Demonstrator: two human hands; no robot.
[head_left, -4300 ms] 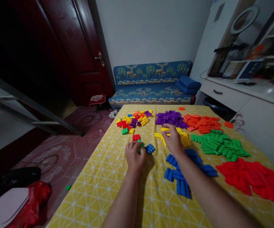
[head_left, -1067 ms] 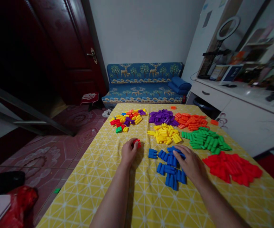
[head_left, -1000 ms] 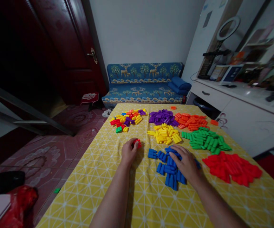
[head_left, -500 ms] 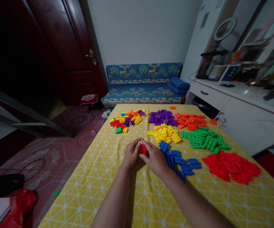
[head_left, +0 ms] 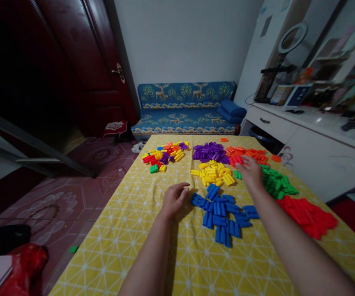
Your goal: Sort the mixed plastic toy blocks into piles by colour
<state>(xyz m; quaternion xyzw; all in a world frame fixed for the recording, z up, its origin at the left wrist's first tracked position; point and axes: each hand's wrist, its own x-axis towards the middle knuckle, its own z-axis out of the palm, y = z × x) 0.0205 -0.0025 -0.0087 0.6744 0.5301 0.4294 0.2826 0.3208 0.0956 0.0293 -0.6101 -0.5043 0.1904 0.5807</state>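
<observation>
My right hand [head_left: 250, 169] reaches over the far right of the table, its fingertips closed on a red plastic block [head_left: 235, 159]. That block is in front of the orange block pile [head_left: 253, 153] and near the green block pile [head_left: 277, 183]. My left hand [head_left: 175, 200] rests on the yellow patterned tablecloth [head_left: 128, 230], thumb and fingers loosely curled and apart, with nothing visible in it. Just right of it lie the spread-out blue blocks [head_left: 220, 209]. Yellow blocks [head_left: 213, 173] sit beyond them, and purple blocks [head_left: 210, 153] farther back.
A mixed-colour block heap [head_left: 165, 156] lies at the far left of the table, a red block pile [head_left: 308, 216] at the right. Behind the table stands a blue patterned sofa [head_left: 180, 117]; a white cabinet [head_left: 322, 144] flanks the right side. One green block [head_left: 73, 249] is on the floor.
My hands have parted. The right hand has moved forward and right with a red block, uncovering the blue blocks. My left hand has stayed near its place, and its grip on the red has ended.
</observation>
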